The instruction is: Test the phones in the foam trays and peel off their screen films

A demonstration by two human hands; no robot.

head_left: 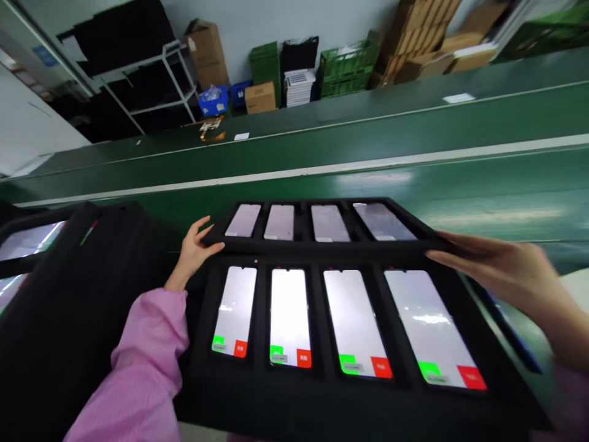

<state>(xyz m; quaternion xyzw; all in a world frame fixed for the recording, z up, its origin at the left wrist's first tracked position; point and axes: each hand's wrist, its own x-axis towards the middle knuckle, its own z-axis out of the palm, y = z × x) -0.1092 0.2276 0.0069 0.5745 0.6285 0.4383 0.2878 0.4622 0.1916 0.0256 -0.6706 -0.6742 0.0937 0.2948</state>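
A black foam tray (322,248) with several smartphones (279,222) in its slots spans between my hands. My left hand (192,250) grips its left near corner, thumb on top. At its right corner, my right hand (501,264), slightly blurred, pinches the edge between thumb and fingers. Closer to me, partly under the held tray, lies another black foam tray (294,402). Its slots hold several phones (289,313) whose white lit screens show a green and a red box at the bottom. Whether the two trays touch, I cannot tell.
Black foam trays (87,294) with phones stand at the left. A green conveyor belt (483,184) with a white rail (294,172) runs across. Loose parts (211,127) and a white label (242,136) lie beyond. Green crates (345,70), cartons (260,98) and a rack (179,80) line the wall.
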